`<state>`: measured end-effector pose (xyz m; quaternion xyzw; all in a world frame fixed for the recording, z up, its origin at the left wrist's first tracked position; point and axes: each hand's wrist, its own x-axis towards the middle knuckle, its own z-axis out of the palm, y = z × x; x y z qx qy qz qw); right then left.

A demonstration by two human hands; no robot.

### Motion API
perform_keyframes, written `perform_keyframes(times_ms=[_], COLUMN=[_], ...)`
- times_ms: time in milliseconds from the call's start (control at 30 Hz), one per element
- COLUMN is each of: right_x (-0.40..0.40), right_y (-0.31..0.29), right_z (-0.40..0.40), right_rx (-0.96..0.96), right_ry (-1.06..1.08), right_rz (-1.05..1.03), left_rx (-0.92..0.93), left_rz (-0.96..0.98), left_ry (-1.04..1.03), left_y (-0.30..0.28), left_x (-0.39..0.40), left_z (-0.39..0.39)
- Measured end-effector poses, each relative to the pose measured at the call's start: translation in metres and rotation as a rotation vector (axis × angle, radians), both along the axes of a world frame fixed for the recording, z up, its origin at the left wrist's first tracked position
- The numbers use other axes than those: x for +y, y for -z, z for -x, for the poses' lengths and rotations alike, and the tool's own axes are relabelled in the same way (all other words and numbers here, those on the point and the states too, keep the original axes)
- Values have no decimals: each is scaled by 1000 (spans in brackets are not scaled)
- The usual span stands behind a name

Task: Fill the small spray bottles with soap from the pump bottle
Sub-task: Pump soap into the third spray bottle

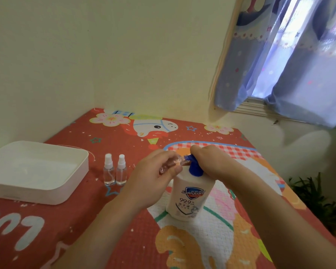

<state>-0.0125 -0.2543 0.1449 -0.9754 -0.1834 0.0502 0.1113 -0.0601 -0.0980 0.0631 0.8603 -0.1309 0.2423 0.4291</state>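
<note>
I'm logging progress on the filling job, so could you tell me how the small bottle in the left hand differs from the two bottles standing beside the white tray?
The held bottle lies tilted, mouth against the blue pump nozzle; the two standing bottles stay upright on the tablecloth. The held bottle has no cap; the standing bottles wear white spray caps. The left hand grips the held one; nothing touches the pair. All are small and clear.

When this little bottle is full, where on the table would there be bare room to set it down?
Bare cloth lies between the two capped spray bottles and the left hand, and along the near edge below the white tray. It is crowded around the pump bottle, where both hands work.
</note>
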Motion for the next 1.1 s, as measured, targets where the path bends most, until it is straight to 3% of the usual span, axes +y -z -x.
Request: perform_keyframes(times_ms=[67,167,300,400,600,733,867,1000,1100], right_x=[1,-1,-9,-14,-2,5,8,8,10], right_y=[1,-1,-17,-22,-20,-18,-12,-11,-11], right_z=[-1,1,4,-4,0,1,-1,1,3], right_rx=[-20,31,464,573,424,187,90,77,117], right_ry=[-7,56,220,248,215,81,1,-7,60], right_rz=[38,-107,-520,-483,-333,-50,158,202,109], left_rx=[4,9,2,11,-3,-10,11,10,24], left_rz=[6,-1,-8,-37,-14,-16,-1,-9,-13], left_ry=[0,9,7,19,26,28,30,27,29], left_y=[-1,-5,-15,-21,-18,-14,-7,-6,-6], left_x=[0,-1,1,3,1,2,2,1,1], left_z=[1,3,3,4,5,4,3,4,5])
